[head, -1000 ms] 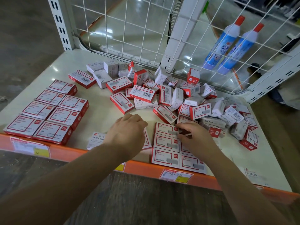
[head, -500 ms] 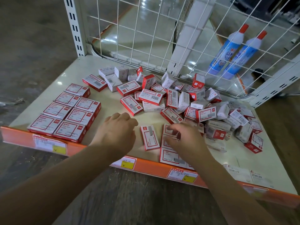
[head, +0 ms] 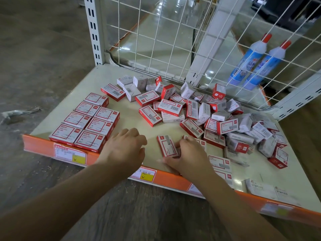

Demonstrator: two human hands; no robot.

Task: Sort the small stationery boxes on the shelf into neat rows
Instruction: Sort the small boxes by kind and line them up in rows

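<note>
Shelf: cream metal shelf (head: 132,122) with an orange front lip (head: 166,180), white wire grid (head: 156,40) behind; concrete floor around.
Sorted block: larger red-and-white boxes (head: 86,122) at your left, laid flat in 2 columns, touching.
Loose pile: small boxes (head: 217,115) heaped mid-shelf to right, some on edge, some upside down.
Left hand: your left hand (head: 124,148) hovers over bare shelf near the lip, fingers loosely curled, holding nothing.
Right hand: your right hand (head: 189,153) lies over the front rows, fingers curled against 1 lone box (head: 167,146); whether that grip has closed round it, cannot tell.
Front rows: flat boxes (head: 219,162) partly hidden under that hand, close to the lip.
Risk 1: a sideways sweep likely skews the rows already set.
Risk 2: boxes by the lip may be nudged off onto the floor.
Risk 3: pulling from the heap's base could topple boxes standing on edge into the rows.
Writing: "STAPLES" legible on white boxes (head: 265,190) front right and in the pile; barcodes on several; price tags (head: 70,153) blurred.
Beyond grid: 2 blue-and-white bottles (head: 257,61), red caps, labels unreadable.
</note>
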